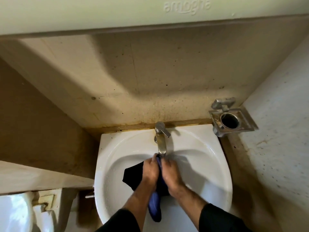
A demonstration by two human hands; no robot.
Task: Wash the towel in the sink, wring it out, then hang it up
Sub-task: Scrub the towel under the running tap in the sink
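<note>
Each grip is clamped on the towel (158,186): left hand (150,169) and right hand (172,174) squeeze it together inside the sink (209,164), just under the tap (161,139).

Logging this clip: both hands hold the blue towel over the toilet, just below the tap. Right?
Not the toilet. In the head view the left hand and right hand grip the blue towel over the white sink, just below the tap.
</note>
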